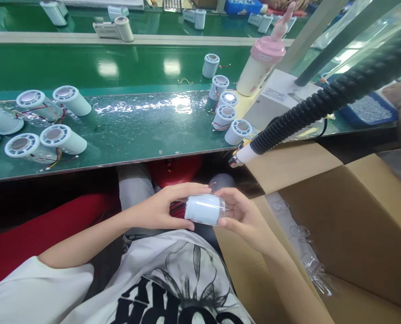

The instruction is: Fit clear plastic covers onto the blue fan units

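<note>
My left hand [166, 208] is gripping one end of a pale blue cylinder [202, 209], and my right hand [243, 218] is curling about the other, where a clear sleeve [222, 208] is showing past the blue. The cylinder is lying sideways between them, above my lap. I am probably seating or checking the sleeve; the next move is calling for even, gentle pressure, with the thin wire [213, 184] staying unpinched. To my right, an open cardboard box [355, 211] is holding clear plastic pieces [308, 252]; ahead, more blue cylinders [224, 118] are sitting on the green bench [146, 130].
</note>
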`<state>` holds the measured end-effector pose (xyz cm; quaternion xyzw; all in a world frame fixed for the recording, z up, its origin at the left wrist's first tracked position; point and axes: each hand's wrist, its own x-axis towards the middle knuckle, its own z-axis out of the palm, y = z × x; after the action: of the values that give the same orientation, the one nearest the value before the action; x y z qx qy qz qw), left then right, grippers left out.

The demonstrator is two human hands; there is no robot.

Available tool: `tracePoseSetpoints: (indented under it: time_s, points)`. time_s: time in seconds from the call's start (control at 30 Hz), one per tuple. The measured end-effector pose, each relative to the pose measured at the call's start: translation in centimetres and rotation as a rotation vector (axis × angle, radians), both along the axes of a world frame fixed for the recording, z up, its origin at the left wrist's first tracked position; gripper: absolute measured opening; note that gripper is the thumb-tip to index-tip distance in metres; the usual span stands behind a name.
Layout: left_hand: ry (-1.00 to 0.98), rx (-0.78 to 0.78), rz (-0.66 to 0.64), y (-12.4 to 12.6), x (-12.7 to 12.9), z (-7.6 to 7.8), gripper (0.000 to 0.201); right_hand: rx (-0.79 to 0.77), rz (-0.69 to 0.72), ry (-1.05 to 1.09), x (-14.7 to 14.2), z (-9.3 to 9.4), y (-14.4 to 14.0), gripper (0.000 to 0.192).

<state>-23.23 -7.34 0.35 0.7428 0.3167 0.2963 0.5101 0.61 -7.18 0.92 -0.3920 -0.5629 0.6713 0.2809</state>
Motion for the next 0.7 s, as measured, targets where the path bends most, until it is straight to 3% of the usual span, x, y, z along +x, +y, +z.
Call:
tracePoseSetpoints:
  time_s: [0.4,0.7]
  points:
    - [-0.007,-0.016,-0.009,0.1,-0.2,-0.3,0.072,-0.269,-0.059,0.138,-0.9,-0.8,0.1,0.034]
    - [-0.035,-0.033,-0.024,0.2,-0.1,-0.3,0.073,-0.414,-0.048,0.158,-1.0,-1.7,0.0,0.044]
